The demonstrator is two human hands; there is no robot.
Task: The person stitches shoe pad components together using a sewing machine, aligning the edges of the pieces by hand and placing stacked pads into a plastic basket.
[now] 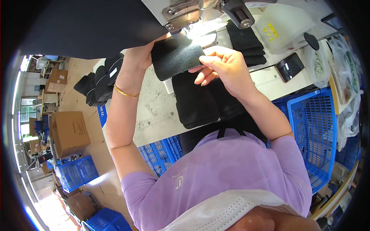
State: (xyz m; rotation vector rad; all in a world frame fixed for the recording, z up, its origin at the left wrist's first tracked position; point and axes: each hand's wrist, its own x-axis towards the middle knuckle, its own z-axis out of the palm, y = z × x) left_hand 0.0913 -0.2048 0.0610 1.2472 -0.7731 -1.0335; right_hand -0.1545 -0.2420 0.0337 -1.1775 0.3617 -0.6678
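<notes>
A black ribbed knit piece [175, 57] is stretched between my hands, just below the lit needle area of a sewing machine [183, 15]. My left hand [142, 57] grips its left edge; the fingertips are hidden behind the fabric and the machine. At the other end my right hand [227, 69] pinches the right edge between thumb and index finger, the other fingers loosely curled. Beneath the right hand, a stack of black fabric pieces [198, 102] lies on the white worktable [154, 111] and hangs toward my lap.
More folded black pieces [246, 44] lie beside the machine. Black items with pale edging [102, 82] overhang the table's left end. A black phone-like device [290, 67] rests at right, near a blue plastic basket [312, 134] and plastic bags [320, 67]. Cardboard boxes [69, 133] stand on the floor.
</notes>
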